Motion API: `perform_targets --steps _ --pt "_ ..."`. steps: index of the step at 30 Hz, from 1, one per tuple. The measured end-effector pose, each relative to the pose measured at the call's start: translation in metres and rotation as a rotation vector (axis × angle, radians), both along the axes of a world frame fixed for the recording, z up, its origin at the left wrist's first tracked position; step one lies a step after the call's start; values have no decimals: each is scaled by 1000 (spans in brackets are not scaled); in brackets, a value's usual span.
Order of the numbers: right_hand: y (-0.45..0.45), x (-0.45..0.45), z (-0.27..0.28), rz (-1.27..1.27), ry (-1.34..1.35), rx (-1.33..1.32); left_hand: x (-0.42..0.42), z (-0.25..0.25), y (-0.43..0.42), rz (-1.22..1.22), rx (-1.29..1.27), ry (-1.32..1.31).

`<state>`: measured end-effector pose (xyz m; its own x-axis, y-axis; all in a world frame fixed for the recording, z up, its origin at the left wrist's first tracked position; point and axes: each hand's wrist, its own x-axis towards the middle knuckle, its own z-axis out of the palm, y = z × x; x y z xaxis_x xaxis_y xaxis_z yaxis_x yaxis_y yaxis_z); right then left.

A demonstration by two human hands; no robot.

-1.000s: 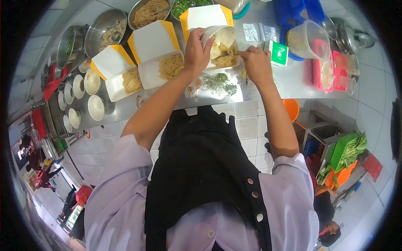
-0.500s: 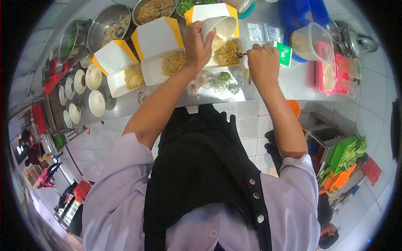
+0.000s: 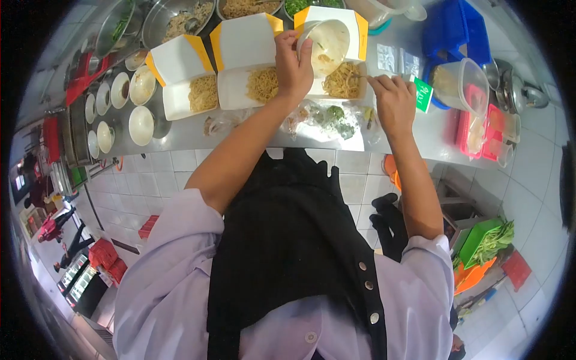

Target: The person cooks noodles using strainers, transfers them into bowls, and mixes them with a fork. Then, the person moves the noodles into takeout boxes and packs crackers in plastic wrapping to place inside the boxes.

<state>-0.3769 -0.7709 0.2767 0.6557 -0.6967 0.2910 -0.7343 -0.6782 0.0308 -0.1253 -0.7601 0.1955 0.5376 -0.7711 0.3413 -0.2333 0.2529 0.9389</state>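
My left hand point(image 3: 294, 67) grips the rim of a white bowl point(image 3: 327, 48), which is tilted so its inside shows, with a little residue in it. Noodles point(image 3: 342, 81) lie in the open takeaway box point(image 3: 361, 37) beneath the bowl. Closed around the handle of a utensil, my right hand point(image 3: 394, 99) is at the right side of that box, and the utensil's tip meets the noodles. Two more open boxes with noodles, the middle one point(image 3: 246, 42) and the left one point(image 3: 180, 63), stand to the left. Small plastic bags point(image 3: 336, 120) lie in front.
Several white bowls point(image 3: 141, 126) stand at the left. Metal bowls of food point(image 3: 180, 21) line the back. A green and white box point(image 3: 423, 96), a clear tub point(image 3: 459, 87), a blue basket point(image 3: 450, 30) and pink trays point(image 3: 471, 135) are on the right. People are visible in the distance at left.
The bowl has tipped further, showing more of its inside, and the strands it held are now in the box. My right hand has drawn back slightly from the noodles. The view has shifted.
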Motion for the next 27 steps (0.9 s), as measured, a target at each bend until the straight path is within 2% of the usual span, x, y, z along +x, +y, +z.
perform_targets --steps 4,7,10,13,16,19,25,27 --pt "2 -11 -9 -25 8 -7 11 4 10 57 91 53" --pt "-1 -18 -15 -130 168 69 14 28 15 66 169 184" --pt "5 -7 1 -260 -19 292 18 28 18 86 188 169" --pt "13 9 -5 -227 -27 429 21 25 22 93 227 105" --pt "15 21 -15 -332 117 560 19 25 28 81 234 110" --pt "18 24 -14 -346 142 578 19 37 36 83 255 143" --pt "22 24 -6 -446 127 430 25 32 41 90 291 140" --pt "25 30 12 -464 108 500 27 28 41 100 288 143"
